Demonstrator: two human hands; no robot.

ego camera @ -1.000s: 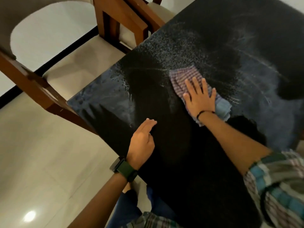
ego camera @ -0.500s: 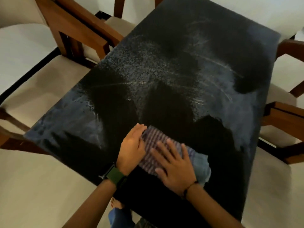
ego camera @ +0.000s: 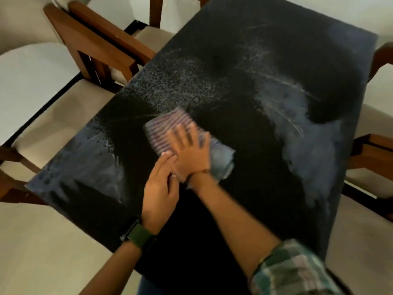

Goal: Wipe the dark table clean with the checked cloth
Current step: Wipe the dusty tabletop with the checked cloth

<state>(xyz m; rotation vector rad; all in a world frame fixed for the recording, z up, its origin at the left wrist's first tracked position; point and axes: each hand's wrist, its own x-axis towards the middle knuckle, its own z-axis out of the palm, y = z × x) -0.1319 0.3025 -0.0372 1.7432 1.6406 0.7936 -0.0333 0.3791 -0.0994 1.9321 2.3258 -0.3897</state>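
Since half a second ago the checked cloth (ego camera: 170, 128) has slid away from the near edge of the dark tabletop (ego camera: 265, 67) toward its middle. Right hand (ego camera: 191, 150) presses flat on the cloth, fingers (ego camera: 180, 133) spread to push it broadly. Left hand (ego camera: 159, 184) lies flat beside that wrist, fingers together, probably bracing. Hazy smears remain toward the far edge.

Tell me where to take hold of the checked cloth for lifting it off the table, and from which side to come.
Probably the pale bunched end of the checked cloth, approached from the table's right. It lies flat on the dark table, the right hand pressing its middle with fingers spread, the left hand crowding the near-left side. The bunched end looks uncovered and offers folds to pinch.
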